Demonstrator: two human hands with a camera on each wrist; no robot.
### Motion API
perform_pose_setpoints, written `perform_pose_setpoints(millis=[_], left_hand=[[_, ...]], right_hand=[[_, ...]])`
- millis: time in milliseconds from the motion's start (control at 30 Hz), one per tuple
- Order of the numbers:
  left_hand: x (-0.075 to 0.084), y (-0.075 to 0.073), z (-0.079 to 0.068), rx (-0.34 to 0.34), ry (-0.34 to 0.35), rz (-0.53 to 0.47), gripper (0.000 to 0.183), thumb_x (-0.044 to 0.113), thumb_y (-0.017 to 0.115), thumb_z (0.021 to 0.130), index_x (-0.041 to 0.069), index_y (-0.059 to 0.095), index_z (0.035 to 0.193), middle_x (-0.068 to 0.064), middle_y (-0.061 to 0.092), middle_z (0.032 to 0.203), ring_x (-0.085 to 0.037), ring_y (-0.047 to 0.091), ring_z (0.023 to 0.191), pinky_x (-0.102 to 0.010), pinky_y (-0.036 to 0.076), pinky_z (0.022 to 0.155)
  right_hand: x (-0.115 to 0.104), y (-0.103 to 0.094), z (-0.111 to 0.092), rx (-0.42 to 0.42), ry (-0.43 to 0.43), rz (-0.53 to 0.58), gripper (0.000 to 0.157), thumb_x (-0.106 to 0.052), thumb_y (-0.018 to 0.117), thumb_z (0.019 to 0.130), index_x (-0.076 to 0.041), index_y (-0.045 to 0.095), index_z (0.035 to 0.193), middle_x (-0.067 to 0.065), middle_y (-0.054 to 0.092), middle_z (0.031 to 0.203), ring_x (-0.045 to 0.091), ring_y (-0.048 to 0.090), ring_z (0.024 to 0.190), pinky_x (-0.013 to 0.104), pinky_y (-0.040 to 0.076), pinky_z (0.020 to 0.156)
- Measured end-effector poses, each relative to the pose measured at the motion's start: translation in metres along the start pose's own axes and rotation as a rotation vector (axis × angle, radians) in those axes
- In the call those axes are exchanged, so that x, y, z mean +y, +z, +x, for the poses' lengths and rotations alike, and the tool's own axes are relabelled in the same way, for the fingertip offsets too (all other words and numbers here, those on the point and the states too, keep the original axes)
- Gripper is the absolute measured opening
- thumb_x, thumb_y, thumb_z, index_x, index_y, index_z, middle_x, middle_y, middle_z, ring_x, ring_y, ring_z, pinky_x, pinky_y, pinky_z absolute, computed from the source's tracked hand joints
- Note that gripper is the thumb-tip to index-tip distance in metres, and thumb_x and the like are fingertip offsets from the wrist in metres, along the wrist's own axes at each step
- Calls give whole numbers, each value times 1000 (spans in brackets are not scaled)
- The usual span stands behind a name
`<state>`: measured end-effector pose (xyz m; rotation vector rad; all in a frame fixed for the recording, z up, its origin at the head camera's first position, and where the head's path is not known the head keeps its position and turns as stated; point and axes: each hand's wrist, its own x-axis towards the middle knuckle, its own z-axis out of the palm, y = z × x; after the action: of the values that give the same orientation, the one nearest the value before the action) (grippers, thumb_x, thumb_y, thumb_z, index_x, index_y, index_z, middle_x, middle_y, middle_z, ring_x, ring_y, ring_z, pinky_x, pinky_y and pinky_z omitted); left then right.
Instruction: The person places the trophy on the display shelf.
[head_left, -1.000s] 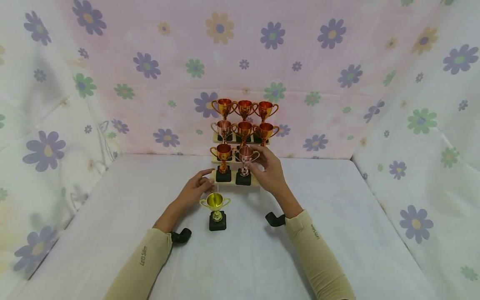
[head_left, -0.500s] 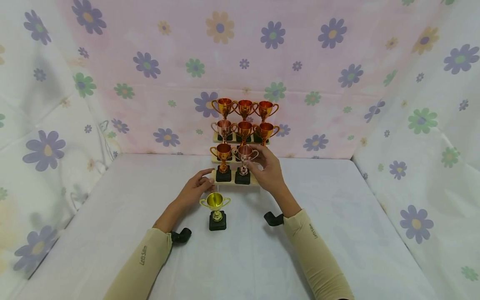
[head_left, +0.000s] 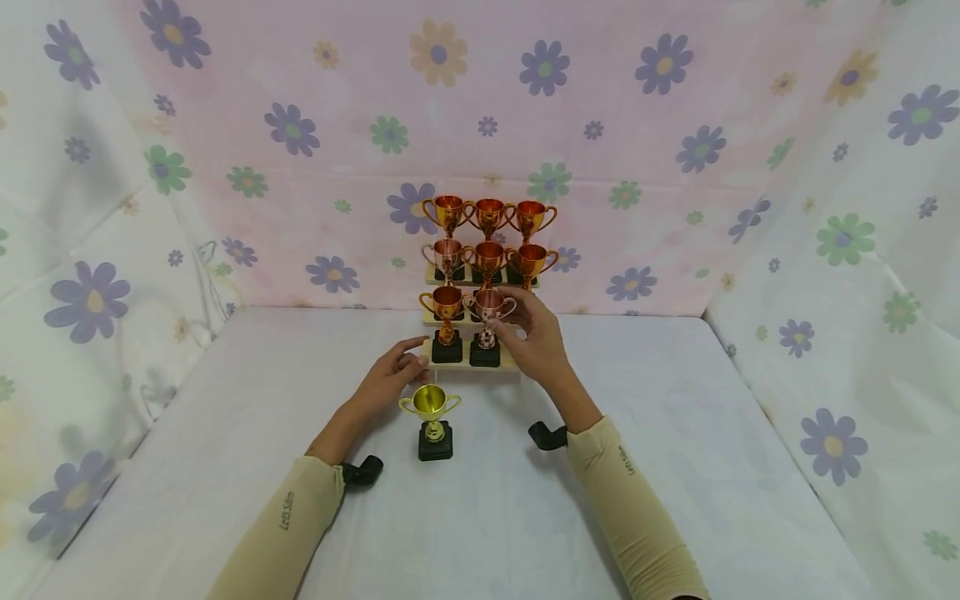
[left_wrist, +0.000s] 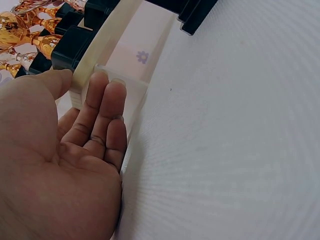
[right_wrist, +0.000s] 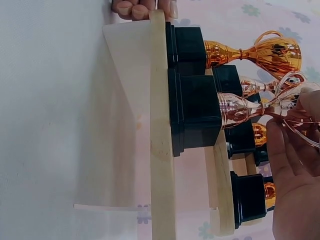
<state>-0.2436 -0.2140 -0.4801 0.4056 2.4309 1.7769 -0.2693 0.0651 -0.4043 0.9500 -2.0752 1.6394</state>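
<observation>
My right hand (head_left: 536, 340) pinches a rose-gold trophy cup (head_left: 489, 307) by its cup and handle. Its black base (right_wrist: 195, 112) stands upright on the front board of a stepped wooden rack (right_wrist: 161, 135), beside an orange-gold trophy (head_left: 447, 310). My left hand (head_left: 388, 377) holds the left end of that board (left_wrist: 87, 65), thumb on the upper side and fingers below against the clear support (left_wrist: 131, 87). A yellow-gold trophy (head_left: 432, 417) stands on the table in front of the rack.
Behind, the rack's upper steps carry orange-gold trophies (head_left: 490, 215) and one rose-gold trophy (head_left: 447, 257), packed close together. White cloth covers the table (head_left: 645, 467). Flower-printed cloth (head_left: 480, 92) hangs at the back and sides.
The rose-gold trophy has shifted slightly left and back on the front board, with my right hand moving along. My left hand stays at the board's end.
</observation>
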Motion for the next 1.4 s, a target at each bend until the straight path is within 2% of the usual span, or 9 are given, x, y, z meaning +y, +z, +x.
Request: perform_pose_setpoints(millis=[267,433,600,733,900,1000,1133,1267,1400], left_hand=[[1,0,0,4,2,8,54,18,53,113,-2,37,161,-26,73,111,-41,69,105,-60,50,104],[4,0,-1,5,-2,18,54,18,53,113,-3,37,161,-26,73,111,-38,70,104,-59,50,104],[-13,0,6,5,-20,24,55,19,51,114,0,35,163,-25,73,112,-38,70,105,-58,50,104],[-31,-2,12,20,-10,27,55,21,51,115,4,34,164,-25,73,113,-38,70,105,-57,51,104],[-38,-1,14,34,6,35,55,27,52,114,9,38,164,-20,74,112,-31,70,104,-51,53,101],[-38,-1,13,35,1,39,54,30,53,114,11,39,163,-17,74,111,-26,70,102,-46,54,100],[-38,-1,13,38,1,48,54,31,53,114,13,40,163,-15,74,110,-22,71,100,-40,55,98],[-38,-1,13,38,9,44,54,30,53,114,12,40,163,-15,74,110,-21,71,100,-35,55,96],[-37,-2,13,26,25,37,54,28,53,114,10,39,163,-17,74,110,-24,70,101,-38,55,97]], right_hand=[[1,-3,-1,-7,0,5,53,11,72,94,13,53,143,29,61,130,46,65,106,60,55,96],[-4,-5,-2,20,-46,-10,55,12,74,92,15,52,143,34,58,134,50,61,115,67,49,102],[-8,-8,-5,108,-129,-115,52,12,75,89,13,57,139,34,56,133,47,58,121,61,49,104],[-1,-11,-8,183,-166,-200,47,9,75,89,10,62,134,27,57,131,41,58,117,54,52,100],[-1,-9,-13,208,-195,-232,37,-1,76,90,2,68,126,17,62,120,33,59,105,49,53,88],[-7,-3,-17,164,-227,-231,33,-6,76,91,-3,71,123,12,64,116,28,60,99,46,52,81],[-16,11,-23,72,-280,-239,32,-10,76,92,-5,71,123,8,65,117,25,60,99,39,52,79],[-21,24,-28,-43,-315,-269,38,-9,79,90,-6,70,127,8,66,125,24,62,113,36,55,95],[-21,33,-33,-186,-327,-299,48,-13,83,90,-6,67,134,10,64,135,24,60,127,39,52,108]])
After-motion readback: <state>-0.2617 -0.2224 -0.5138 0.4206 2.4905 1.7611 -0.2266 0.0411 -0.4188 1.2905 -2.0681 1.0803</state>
